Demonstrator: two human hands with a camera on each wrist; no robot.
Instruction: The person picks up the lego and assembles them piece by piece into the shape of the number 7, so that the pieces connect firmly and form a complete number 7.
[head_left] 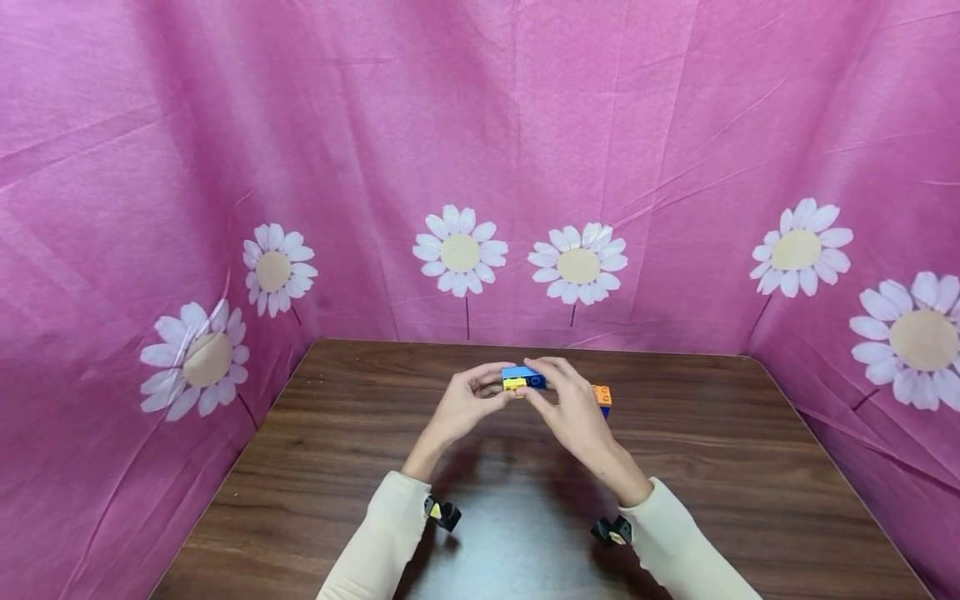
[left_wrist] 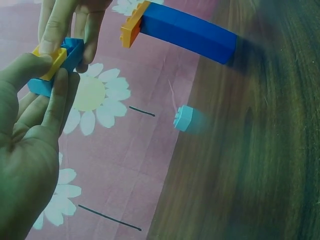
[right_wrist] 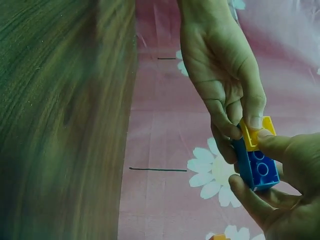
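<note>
Both hands hold a blue toy building brick above the table. Hollow tubes show on its underside in the right wrist view. A smaller yellow brick lies against it; whether they are joined I cannot tell. My left hand grips the left end, its thumb on the yellow brick. From the right, my right hand grips the other end, thumb also at the yellow brick. Fingers hide parts of both bricks.
Behind my right hand stands a tall blue stack topped by an orange brick. A small light blue brick sits on the wooden table. Pink cloth with daisies hangs around the table's back and sides.
</note>
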